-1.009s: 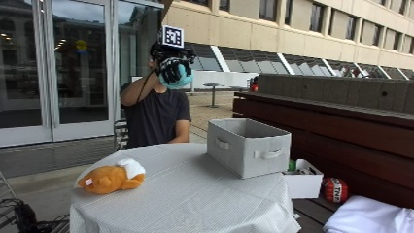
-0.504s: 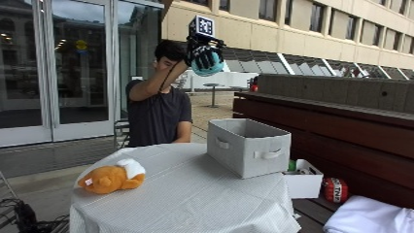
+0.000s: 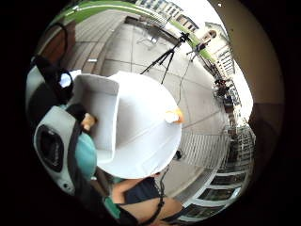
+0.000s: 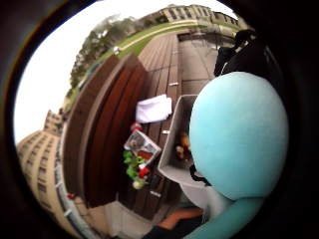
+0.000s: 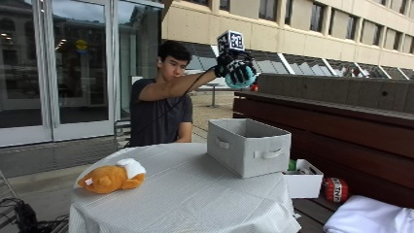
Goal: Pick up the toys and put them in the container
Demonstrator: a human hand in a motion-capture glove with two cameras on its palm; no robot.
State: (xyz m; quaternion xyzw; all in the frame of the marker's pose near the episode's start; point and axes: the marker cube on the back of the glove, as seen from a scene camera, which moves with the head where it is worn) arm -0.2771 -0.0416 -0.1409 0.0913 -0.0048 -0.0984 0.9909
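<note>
My gloved right hand (image 5: 236, 71) is raised high above the grey fabric container (image 5: 248, 146) and grips a light blue plush toy (image 5: 240, 81). The blue toy (image 4: 234, 134) fills much of the thumb side palm view, with the container (image 4: 172, 144) below it and something brownish inside. An orange and white plush toy (image 5: 112, 176) lies on the round white-clothed table (image 5: 194, 199) near its left edge. In the little finger side palm view the container (image 3: 101, 117) and the orange toy (image 3: 173, 116) sit on the table (image 3: 141, 141) far below.
A dark wooden bench (image 5: 336, 126) runs along the right behind the table. On it stand a small white box (image 5: 304, 179) with colourful items, a red ball (image 5: 335, 189) and a white cloth (image 5: 372, 218). Glass doors (image 5: 58, 68) stand behind the person.
The hand with the blue toy has swung from beside the person's head out to the right, and now hangs over the container.
</note>
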